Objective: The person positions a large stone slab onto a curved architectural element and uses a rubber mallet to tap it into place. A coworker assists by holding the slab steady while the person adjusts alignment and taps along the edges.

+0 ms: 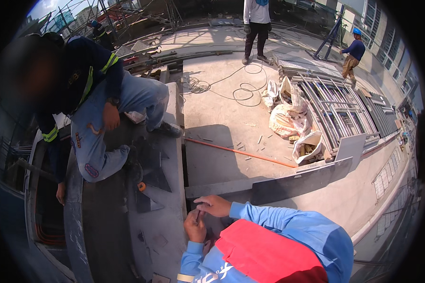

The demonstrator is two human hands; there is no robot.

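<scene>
My left hand (195, 227) and my right hand (214, 206) meet close in front of my body, above the edge of a pale concrete ledge (174, 155). The fingers of both are closed and drawn together at the tips. Whatever they pinch is too small and shaded to name. Just right of my right hand lies a long dark panel (300, 181). On the ledge to the left are dark triangular pieces (157, 180) and a small round orange object (141, 187).
A seated person (104, 113) in jeans occupies the left side. Beyond my hands lies an orange rod (241, 152) on the concrete floor. White sacks (290, 118) stand by stacked metal frames (337, 111). Green hose (250, 94) coils near a standing person (257, 28); another person (354, 52) wears a blue helmet.
</scene>
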